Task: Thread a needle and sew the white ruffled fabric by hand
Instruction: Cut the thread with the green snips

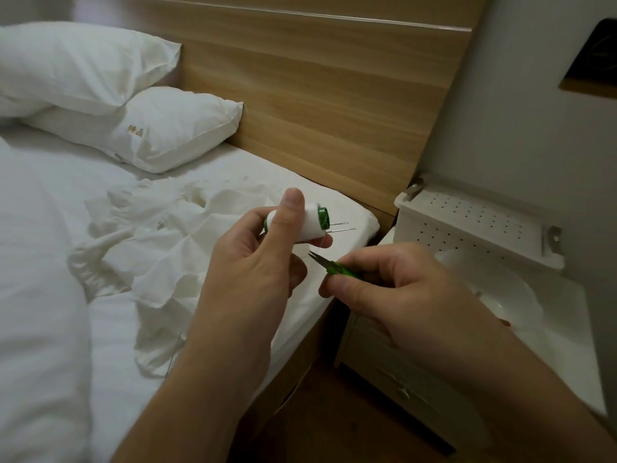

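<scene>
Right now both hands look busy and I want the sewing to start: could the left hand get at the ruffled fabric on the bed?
Probably not yet. The white ruffled fabric lies unobstructed just beyond the left hand, but that hand grips the thread spool.

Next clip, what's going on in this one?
A person sits by a bed. The left hand holds up a spool of white thread with green ends, with two metal needles sticking out past its far end. The right hand grips small green thread snips, blades pointing toward the spool, apparently about to cut a length. The white ruffled fabric lies crumpled on the white bed sheet; no sewing is under way.
</scene>
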Demonstrator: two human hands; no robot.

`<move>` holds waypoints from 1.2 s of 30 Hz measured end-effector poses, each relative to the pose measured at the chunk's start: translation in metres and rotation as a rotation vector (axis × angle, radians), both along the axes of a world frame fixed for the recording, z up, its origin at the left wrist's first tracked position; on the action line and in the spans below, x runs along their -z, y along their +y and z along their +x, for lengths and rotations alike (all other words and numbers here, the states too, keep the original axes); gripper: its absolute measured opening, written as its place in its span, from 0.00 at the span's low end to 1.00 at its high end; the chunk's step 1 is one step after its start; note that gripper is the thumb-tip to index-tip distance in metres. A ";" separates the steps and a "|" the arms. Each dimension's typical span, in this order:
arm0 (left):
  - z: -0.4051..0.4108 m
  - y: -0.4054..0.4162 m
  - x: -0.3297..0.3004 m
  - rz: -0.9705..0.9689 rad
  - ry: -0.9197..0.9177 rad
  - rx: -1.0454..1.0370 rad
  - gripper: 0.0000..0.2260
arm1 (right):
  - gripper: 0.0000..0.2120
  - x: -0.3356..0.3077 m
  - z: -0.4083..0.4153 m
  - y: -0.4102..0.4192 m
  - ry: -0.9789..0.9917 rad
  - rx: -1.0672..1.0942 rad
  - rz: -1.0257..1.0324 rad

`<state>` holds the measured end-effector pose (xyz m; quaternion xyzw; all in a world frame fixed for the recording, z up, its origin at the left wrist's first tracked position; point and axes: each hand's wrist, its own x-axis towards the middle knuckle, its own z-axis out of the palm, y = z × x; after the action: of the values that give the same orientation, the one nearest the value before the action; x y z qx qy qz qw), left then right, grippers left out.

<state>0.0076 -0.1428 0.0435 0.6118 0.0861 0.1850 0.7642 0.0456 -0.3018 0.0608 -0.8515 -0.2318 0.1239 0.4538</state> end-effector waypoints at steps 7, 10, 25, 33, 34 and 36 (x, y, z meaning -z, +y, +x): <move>-0.002 0.004 -0.002 -0.013 -0.009 -0.012 0.21 | 0.07 0.003 0.003 -0.013 0.067 0.039 0.000; -0.001 0.004 -0.001 -0.004 0.004 -0.005 0.21 | 0.09 0.002 0.015 -0.032 0.068 0.151 0.020; 0.010 -0.019 0.013 0.062 0.026 0.072 0.19 | 0.18 0.095 0.130 -0.146 -0.153 0.685 -0.632; 0.012 -0.029 0.016 0.102 0.034 0.114 0.19 | 0.20 0.077 0.114 -0.123 -0.212 0.615 -0.313; 0.012 -0.030 0.017 0.115 0.038 0.105 0.19 | 0.19 0.064 0.102 -0.110 -0.213 0.521 -0.166; 0.012 -0.031 0.017 0.137 0.052 0.086 0.19 | 0.16 0.033 0.072 -0.086 -0.180 0.251 0.118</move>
<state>0.0199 -0.1738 0.0262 0.6705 0.0667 0.1413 0.7253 0.1175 -0.3874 0.0275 -0.8532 -0.1700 -0.0244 0.4925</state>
